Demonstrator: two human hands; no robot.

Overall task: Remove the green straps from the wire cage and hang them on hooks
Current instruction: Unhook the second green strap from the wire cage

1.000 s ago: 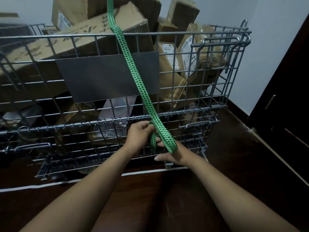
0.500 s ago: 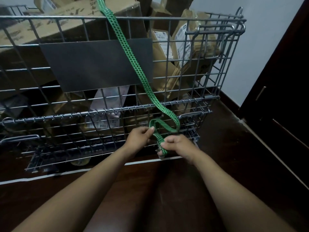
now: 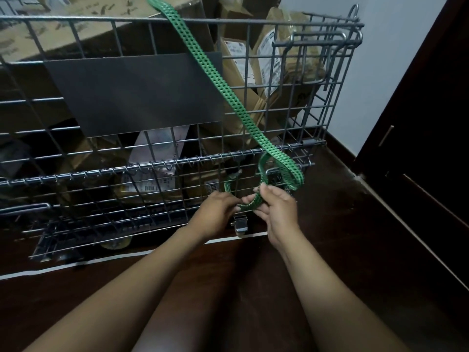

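Note:
A green perforated strap (image 3: 220,80) runs from over the top rail of the wire cage (image 3: 76,158) diagonally down its front face. Low on the right it curls into a loop in front of the mesh. My right hand (image 3: 276,212) grips the strap's lower end, thumb on top. My left hand (image 3: 215,212) pinches the same end from the left, with fingertips meeting the right hand's. A short green piece shows at the mesh just above my left hand. The strap's upper end is out of frame.
The cage is packed with cardboard boxes (image 3: 253,80) and labelled parcels, and a dark blank plate (image 3: 137,95) hangs on its front. A metal latch (image 3: 240,224) sits at the cage's foot. White floor tape (image 3: 114,257) runs along the dark floor. A dark cabinet (image 3: 426,148) stands on the right.
The strap's lower end came loose from the cage mesh and now curls in a slack loop. Both hands shifted right, and the view tilted down.

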